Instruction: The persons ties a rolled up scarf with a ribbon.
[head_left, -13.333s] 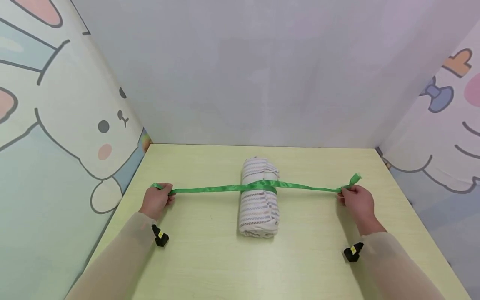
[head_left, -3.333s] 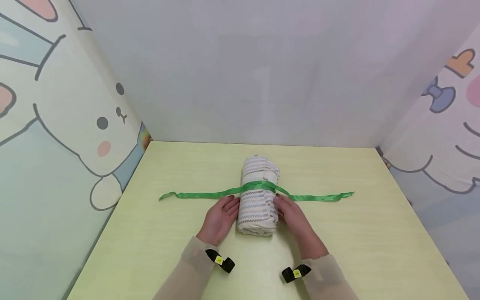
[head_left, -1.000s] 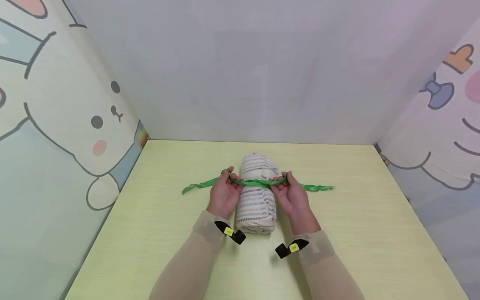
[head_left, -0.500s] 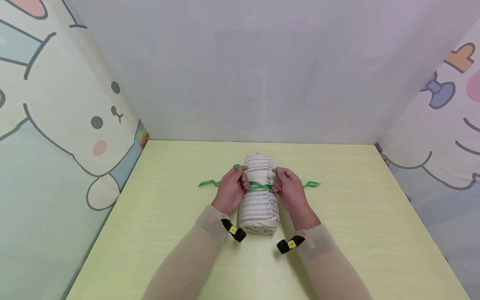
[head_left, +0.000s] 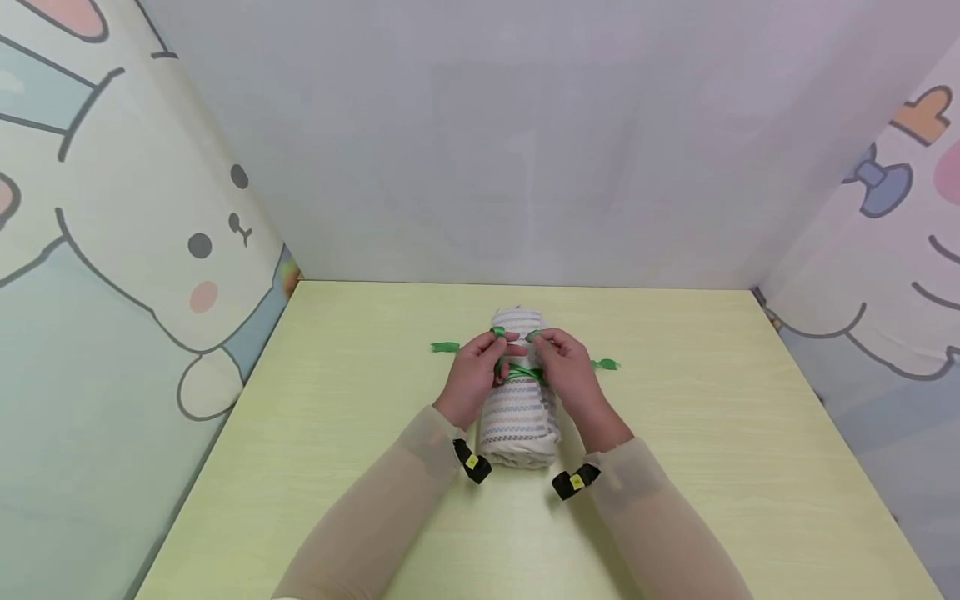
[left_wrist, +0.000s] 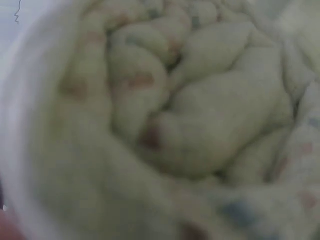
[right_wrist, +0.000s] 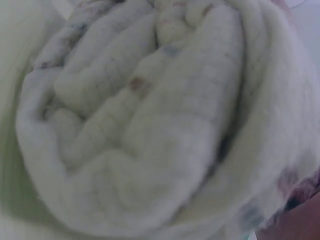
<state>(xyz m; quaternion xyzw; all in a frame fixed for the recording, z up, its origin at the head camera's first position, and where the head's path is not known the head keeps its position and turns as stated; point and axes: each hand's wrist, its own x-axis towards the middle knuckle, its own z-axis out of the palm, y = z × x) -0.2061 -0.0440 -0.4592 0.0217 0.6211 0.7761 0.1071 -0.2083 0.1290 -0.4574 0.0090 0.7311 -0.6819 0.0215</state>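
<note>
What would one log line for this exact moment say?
left hand: pinches green ribbon | right hand: pinches green ribbon | ribbon: wrapped round rolled towel, ends loose both sides | towel: lying on table

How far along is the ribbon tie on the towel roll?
Done: green ribbon wrapped around the rolled towel. In hand: left hand and right hand each pinch a ribbon loop above the roll. Left: no finished bow visible; ribbon ends lie loose on the table.

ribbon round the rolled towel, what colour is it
Green; the ribbon shows best in the head view.
</note>
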